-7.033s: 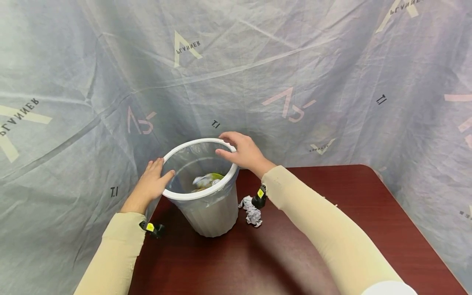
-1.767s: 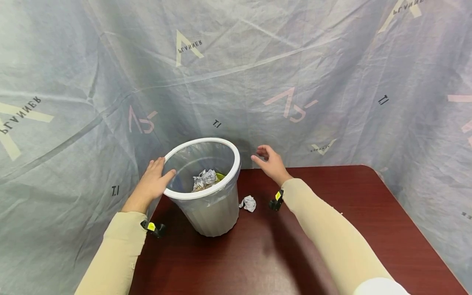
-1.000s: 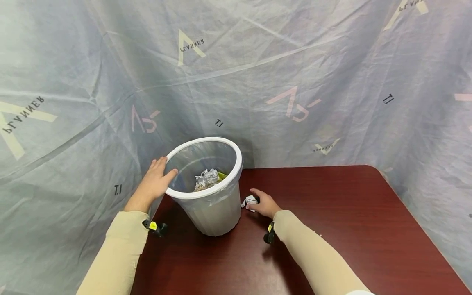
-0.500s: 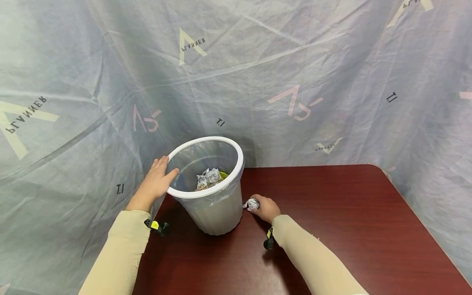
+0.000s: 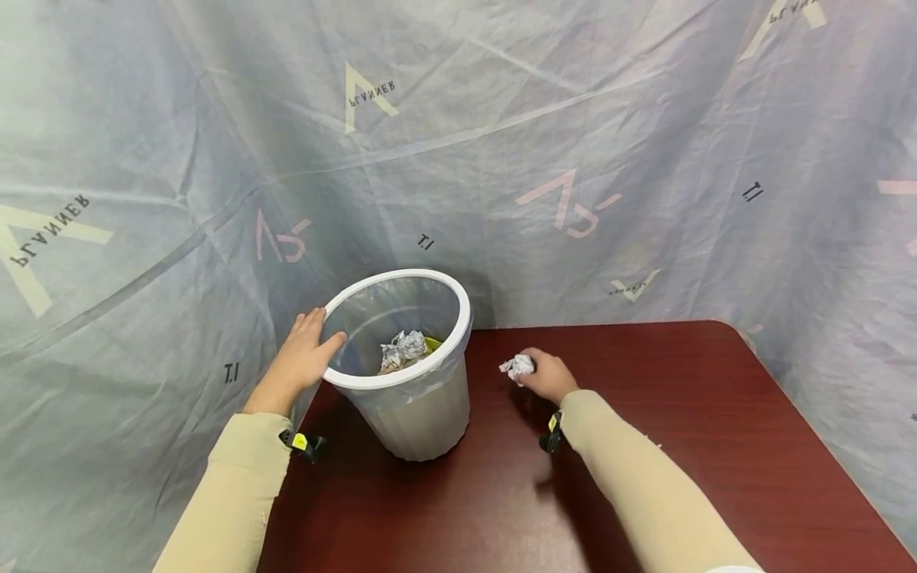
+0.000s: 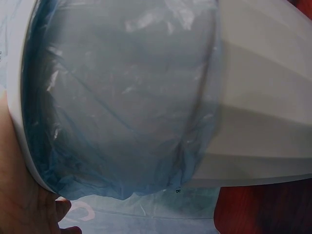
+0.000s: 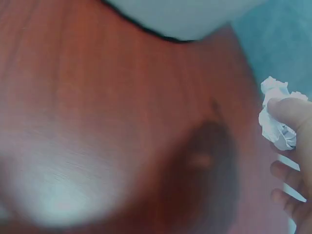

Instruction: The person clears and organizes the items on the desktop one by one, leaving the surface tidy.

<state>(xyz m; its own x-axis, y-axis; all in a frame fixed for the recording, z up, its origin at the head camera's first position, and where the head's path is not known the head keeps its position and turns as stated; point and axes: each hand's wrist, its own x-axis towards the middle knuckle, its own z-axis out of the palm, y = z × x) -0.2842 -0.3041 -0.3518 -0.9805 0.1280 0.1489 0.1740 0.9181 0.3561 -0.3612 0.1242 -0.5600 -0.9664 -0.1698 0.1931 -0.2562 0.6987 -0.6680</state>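
Observation:
The trash can [image 5: 423,418] is pale grey with a white rim [image 5: 458,338] and a clear bag liner [image 6: 126,97] folded over its edge. On its left side my left hand [image 5: 297,358] holds the rim, the thumb reaching over the inside and the fingers along the outside. Right of the can, my right hand [image 5: 550,376] pinches a crumpled paper ball [image 5: 517,367] above the table. In the right wrist view the thumb presses on the paper [image 7: 278,131], while the lower fingers curl loosely. Inside the can lie more crumpled paper [image 5: 404,347] and something yellow-green [image 5: 432,344].
The can stands near the left edge of a dark red wooden table [image 5: 673,414]. A grey printed cloth [image 5: 458,143] hangs behind the table and along its sides. Small black cameras are strapped to both wrists.
My right hand went down to the paper ball beside the can, took hold of it, and has moved it up and right. Another ball went into the can earlier. The left hand stays on the rim.

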